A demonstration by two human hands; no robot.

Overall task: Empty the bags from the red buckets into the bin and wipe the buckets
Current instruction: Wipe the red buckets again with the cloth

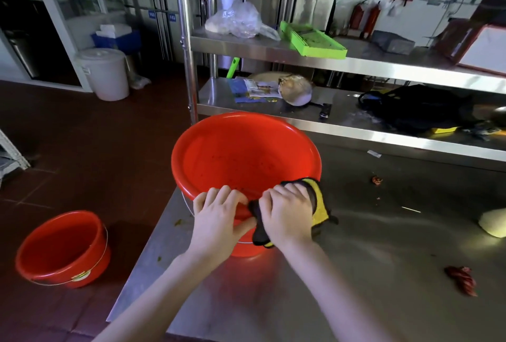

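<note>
Left hand fingertips hidden behind bucket rim; cloth partly under right hand. Pale lump, 3 o'clock, cut by frame edge.

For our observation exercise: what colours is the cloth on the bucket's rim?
The cloth is yellow and black, clearest in the head view.

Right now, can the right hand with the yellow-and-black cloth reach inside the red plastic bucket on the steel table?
Probably yes. The right hand grips the yellow-and-black cloth at the near rim of the red plastic bucket; the bucket is open, without a bag, and the left hand grips the rim alongside.
</note>
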